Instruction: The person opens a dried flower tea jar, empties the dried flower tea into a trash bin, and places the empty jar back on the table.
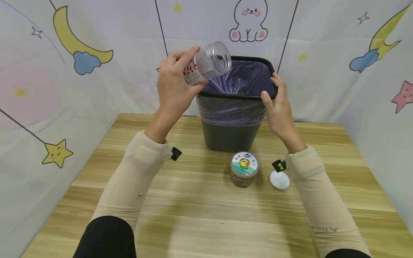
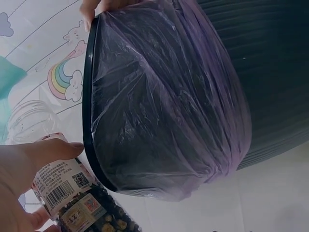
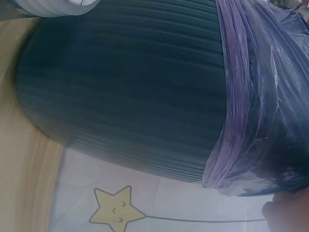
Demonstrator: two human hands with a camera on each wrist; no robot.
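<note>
My left hand grips a clear plastic jar with a printed label, tilted so its uncapped mouth overlaps the opening of a dark trash bin. Dark dried pieces with some yellowish bits fill the jar's far end in the left wrist view, while the part near the mouth looks clear. A thin purple bag lines the bin and folds down over its outside. At the bin's right corner, my right hand holds the black rim, thumb in front and fingers behind.
A short round jar with a sunflower-decorated lid stands on the wooden table, in front of the bin. Right of it lies a small white lid. Printed cloth walls enclose the table at the back and sides.
</note>
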